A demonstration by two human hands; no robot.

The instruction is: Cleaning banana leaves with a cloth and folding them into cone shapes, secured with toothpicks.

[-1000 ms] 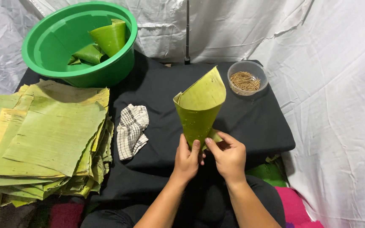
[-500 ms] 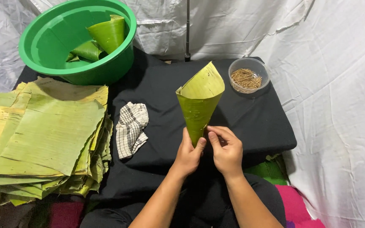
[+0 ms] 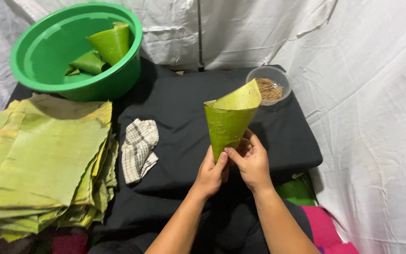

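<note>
One leaf cone in my two hands, two more in the bowl.

My left hand point(image 3: 211, 171) and right hand point(image 3: 252, 160) both pinch the pointy bottom of the banana leaf cone point(image 3: 230, 120), held up over the black table point(image 3: 179, 101). The green basin point(image 3: 38, 51) holds two finished cones point(image 3: 104, 44). The little clear bowl point(image 3: 271, 75) holds thin sticks point(image 3: 269, 89). I see one checked cloth point(image 3: 138, 148) and one leaf stack point(image 3: 38, 155).

Green leaf cone point(image 3: 230, 123); upright, point down, above black table point(image 3: 184, 108)
</note>
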